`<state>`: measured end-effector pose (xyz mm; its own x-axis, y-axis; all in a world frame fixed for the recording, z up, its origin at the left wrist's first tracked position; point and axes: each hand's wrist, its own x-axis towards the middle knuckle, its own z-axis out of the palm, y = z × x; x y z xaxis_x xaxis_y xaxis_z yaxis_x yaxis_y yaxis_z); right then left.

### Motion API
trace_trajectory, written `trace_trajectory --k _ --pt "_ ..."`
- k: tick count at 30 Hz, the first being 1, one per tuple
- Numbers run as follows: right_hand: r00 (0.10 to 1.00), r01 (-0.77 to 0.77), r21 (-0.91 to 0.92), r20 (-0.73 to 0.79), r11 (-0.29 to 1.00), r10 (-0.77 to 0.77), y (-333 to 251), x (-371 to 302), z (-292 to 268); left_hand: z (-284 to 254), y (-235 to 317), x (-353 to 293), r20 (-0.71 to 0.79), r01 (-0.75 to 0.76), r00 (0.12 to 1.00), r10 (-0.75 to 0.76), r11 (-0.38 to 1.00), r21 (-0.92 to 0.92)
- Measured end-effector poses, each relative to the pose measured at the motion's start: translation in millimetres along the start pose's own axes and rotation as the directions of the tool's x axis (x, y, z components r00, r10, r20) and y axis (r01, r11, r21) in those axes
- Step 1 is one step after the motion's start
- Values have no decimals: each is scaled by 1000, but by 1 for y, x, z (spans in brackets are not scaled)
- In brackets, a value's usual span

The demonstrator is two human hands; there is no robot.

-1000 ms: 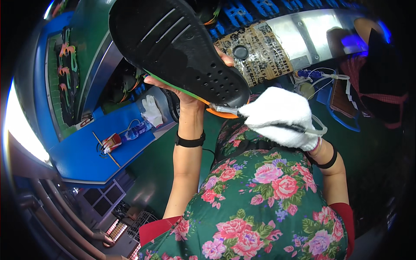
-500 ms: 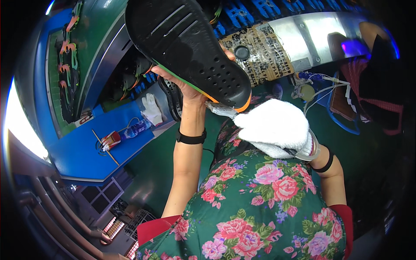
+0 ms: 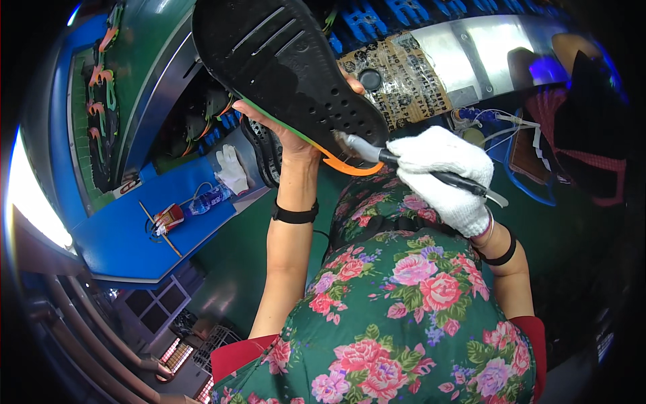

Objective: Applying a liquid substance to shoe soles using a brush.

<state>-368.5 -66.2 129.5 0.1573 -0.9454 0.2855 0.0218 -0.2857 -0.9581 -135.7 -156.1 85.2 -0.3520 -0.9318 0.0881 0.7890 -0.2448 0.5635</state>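
My bare left hand (image 3: 291, 137) is closed around a shoe sole (image 3: 289, 77) from below, thumb along one edge and fingertips showing at the other. The sole's black face has slots and a cluster of round holes; its rim is green and orange. In a white knit glove, my right hand (image 3: 444, 172) grips a brush (image 3: 367, 149) with a black handle and a pale tube at its rear end. The brush's bristles lie at the heel part of the sole, close to the holes; whether they press on it I cannot tell.
To the left, a blue table (image 3: 121, 236) bears a white glove (image 3: 231, 170), a plastic bottle (image 3: 210, 200) and a red can (image 3: 168, 219) with a stick. More black soles (image 3: 262, 151) lie behind my left wrist. Ahead runs a metal ledge (image 3: 494, 57) with taped cardboard (image 3: 407, 84).
My right hand has turned and risen slightly, bringing the brush from the sole's heel rim up onto its face. The brush handle now shows. The left hand holds the sole almost still.
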Motion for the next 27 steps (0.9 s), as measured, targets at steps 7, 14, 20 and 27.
trace_trajectory --k 7,14,20,27 --pt "982 66 -1 180 998 -65 5 2 0 6 0 3 3 43 999 -43 999 -15" --pt "958 226 27 175 974 -227 14 7 -7 18 1 -4 -124 128 986 -112 983 130" --pt "908 233 145 321 962 -269 11 7 0 14 2 -1 -4 153 988 -153 986 67" --pt "896 379 -107 290 919 -336 11 13 -5 -6 2 -3 86 215 973 -215 977 5"
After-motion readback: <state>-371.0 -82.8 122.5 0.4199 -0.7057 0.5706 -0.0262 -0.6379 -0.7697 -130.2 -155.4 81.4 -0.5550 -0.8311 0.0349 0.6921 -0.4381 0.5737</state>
